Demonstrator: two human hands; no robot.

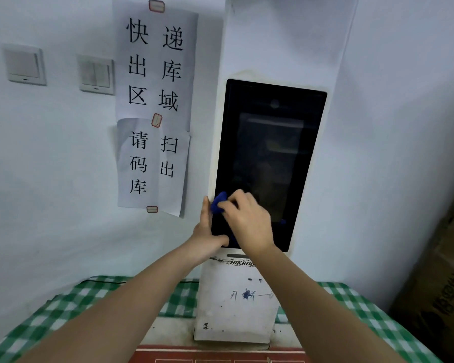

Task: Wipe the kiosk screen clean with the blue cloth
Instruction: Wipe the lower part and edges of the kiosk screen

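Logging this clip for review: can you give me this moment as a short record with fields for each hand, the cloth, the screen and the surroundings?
right hand: presses the blue cloth on the lower left of the screen
left hand: fingers straight, against the screen's left edge
screen: dark, upright on the white kiosk
surroundings: paper signs, two wall switches, green checked tablecloth

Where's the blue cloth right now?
In the head view, the blue cloth is pressed against the kiosk screen's lower left corner under the right hand, beside the left hand.
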